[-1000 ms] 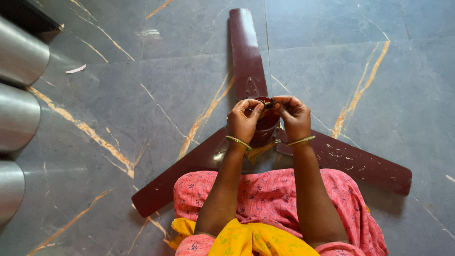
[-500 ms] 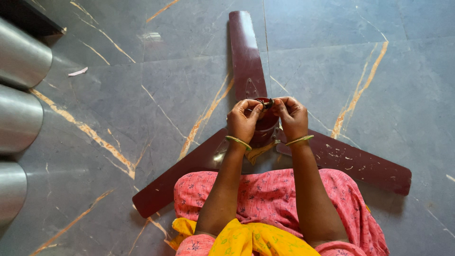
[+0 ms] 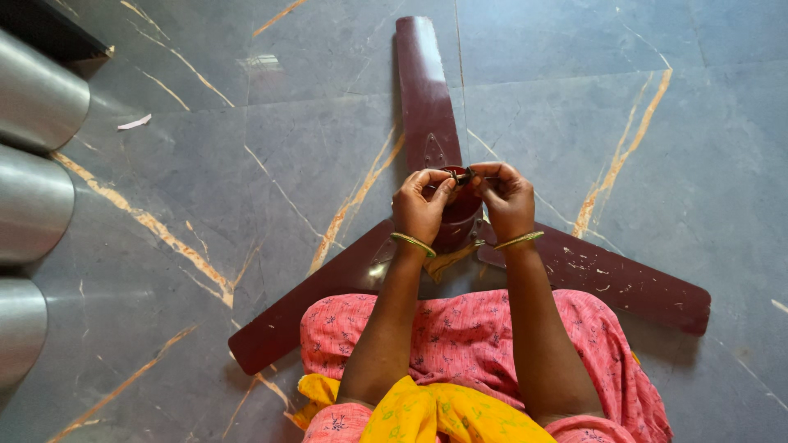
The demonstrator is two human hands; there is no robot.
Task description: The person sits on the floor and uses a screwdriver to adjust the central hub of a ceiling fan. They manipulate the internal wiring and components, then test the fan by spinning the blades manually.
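A maroon ceiling fan (image 3: 427, 107) lies flat on the grey marble floor with three blades spread out. Over its round hub (image 3: 460, 215), my left hand (image 3: 423, 203) and my right hand (image 3: 505, 197) meet, fingertips pinched together on a small dark metal part (image 3: 461, 175) at the top of the hub. Each wrist carries a thin gold bangle. The hub is mostly hidden behind my hands. My legs in pink patterned cloth rest just behind the fan.
Several shiny steel cylinders (image 3: 33, 197) stand along the left edge. A small white scrap (image 3: 134, 122) lies on the floor at the upper left. A yellow cloth (image 3: 443, 414) drapes over my lap.
Both hands stay on the hub, with only slight finger movement; the view has shifted a little.
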